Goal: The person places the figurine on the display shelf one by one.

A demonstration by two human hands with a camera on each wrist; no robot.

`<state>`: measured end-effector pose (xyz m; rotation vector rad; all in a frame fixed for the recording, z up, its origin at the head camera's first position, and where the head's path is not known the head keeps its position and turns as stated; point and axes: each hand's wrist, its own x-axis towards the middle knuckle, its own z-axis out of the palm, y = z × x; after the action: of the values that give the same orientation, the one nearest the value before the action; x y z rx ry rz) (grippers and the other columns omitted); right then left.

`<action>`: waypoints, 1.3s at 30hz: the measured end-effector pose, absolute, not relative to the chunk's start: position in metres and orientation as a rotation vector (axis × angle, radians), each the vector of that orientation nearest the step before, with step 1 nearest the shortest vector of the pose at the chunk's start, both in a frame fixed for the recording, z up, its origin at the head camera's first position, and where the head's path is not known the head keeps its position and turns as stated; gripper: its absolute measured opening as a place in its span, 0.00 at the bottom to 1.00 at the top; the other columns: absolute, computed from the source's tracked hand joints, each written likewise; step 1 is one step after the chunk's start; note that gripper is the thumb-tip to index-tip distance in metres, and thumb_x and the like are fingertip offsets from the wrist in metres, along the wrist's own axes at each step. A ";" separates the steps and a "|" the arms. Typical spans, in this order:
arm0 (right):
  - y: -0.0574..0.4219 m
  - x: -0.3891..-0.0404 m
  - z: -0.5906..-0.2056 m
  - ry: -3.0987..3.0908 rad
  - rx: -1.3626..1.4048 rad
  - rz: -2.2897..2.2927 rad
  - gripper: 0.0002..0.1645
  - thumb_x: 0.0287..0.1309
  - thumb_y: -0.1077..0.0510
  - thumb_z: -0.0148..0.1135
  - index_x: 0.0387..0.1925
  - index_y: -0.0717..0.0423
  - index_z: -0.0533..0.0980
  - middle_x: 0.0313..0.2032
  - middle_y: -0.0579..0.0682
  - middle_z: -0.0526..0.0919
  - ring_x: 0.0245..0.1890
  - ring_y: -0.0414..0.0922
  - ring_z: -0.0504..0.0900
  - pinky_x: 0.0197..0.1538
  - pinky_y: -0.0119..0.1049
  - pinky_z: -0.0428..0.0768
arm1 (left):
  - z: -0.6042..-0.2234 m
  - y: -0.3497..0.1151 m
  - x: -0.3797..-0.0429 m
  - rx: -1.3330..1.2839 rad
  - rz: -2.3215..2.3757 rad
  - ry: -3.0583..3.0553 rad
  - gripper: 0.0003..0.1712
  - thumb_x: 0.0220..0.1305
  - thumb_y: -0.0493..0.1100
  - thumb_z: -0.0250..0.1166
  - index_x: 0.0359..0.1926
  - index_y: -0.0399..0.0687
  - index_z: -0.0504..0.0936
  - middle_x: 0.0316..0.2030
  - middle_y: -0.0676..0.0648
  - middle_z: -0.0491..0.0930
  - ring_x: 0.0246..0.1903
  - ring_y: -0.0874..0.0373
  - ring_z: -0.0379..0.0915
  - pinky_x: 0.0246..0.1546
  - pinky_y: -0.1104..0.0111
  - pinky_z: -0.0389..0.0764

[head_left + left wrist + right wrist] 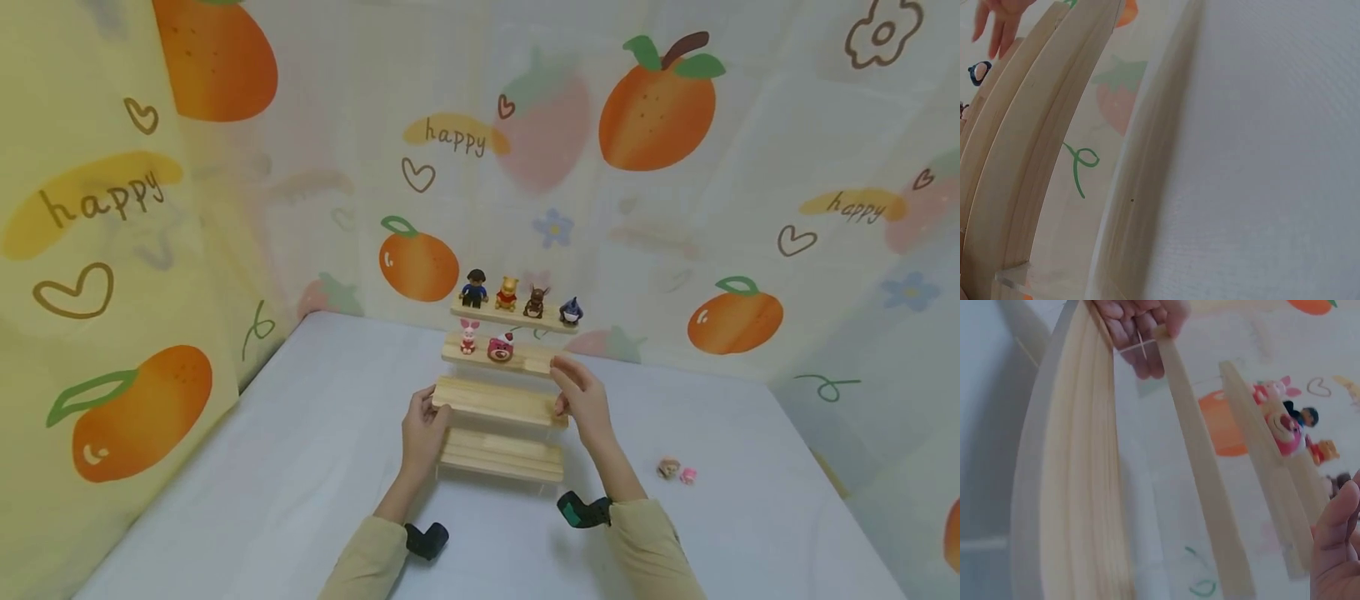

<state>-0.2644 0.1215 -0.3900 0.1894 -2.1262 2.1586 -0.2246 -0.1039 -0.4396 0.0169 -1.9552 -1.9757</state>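
A wooden tiered display shelf (498, 400) with clear supports stands on the table. My left hand (423, 429) grips the left end of its second-lowest tier, thumb at the front edge, as the right wrist view also shows. My right hand (585, 404) is by the right end of the tier above; its fingers look extended in the left wrist view, and I see nothing held in it. That tier carries a piglet figurine (468, 337) and a pink bear-head figurine (500, 347). On the top tier are a blue-clad figure (474, 289), a yellow bear (507, 293), a brown eared figure (536, 302) and a blue one (571, 311).
To the right of the shelf, a small brownish figurine (668, 468) and a pink figurine (687, 476) lie on the white tabletop (300, 483). Fruit-printed cloth (337, 167) hangs behind and at the sides. Each wrist wears a black camera (427, 542).
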 end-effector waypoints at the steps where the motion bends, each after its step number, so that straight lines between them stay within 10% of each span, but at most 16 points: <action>1: 0.127 -0.262 -0.392 -2.114 0.172 2.161 0.23 0.60 0.60 0.54 0.55 0.68 0.67 0.47 0.61 0.74 0.10 0.37 0.68 0.16 0.26 0.72 | -0.440 -0.104 -0.224 0.023 -1.973 -1.959 0.22 0.57 0.30 0.53 0.53 0.28 0.66 0.42 0.35 0.75 0.41 0.48 0.72 0.38 0.75 0.73; 8: 0.184 -0.251 -0.416 -1.967 0.149 2.041 0.21 0.58 0.58 0.57 0.49 0.68 0.70 0.36 0.46 0.78 0.11 0.35 0.70 0.15 0.25 0.72 | -0.441 -0.105 -0.225 0.027 -1.986 -1.947 0.22 0.57 0.31 0.54 0.54 0.28 0.66 0.42 0.36 0.75 0.40 0.49 0.72 0.38 0.76 0.72; 25: 0.279 -0.212 -0.461 -2.419 -0.223 1.620 0.23 0.58 0.64 0.52 0.54 0.73 0.63 0.50 0.71 0.67 0.15 0.36 0.73 0.20 0.28 0.76 | -0.443 -0.104 -0.228 0.049 -1.957 -1.963 0.22 0.57 0.31 0.54 0.54 0.28 0.66 0.42 0.35 0.75 0.43 0.47 0.72 0.42 0.69 0.73; 39: 0.288 -0.207 -0.469 -2.615 -0.331 1.494 0.23 0.57 0.67 0.53 0.51 0.79 0.65 0.32 0.63 0.76 0.16 0.38 0.73 0.20 0.29 0.75 | -0.471 -0.106 -0.244 0.019 -1.966 -1.945 0.22 0.58 0.34 0.55 0.55 0.33 0.66 0.43 0.38 0.75 0.42 0.51 0.72 0.42 0.70 0.73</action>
<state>-0.2071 0.2881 -0.4692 -0.3312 -2.6148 1.4944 -0.2437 -0.1063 -0.4711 0.0193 -1.9453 -1.9658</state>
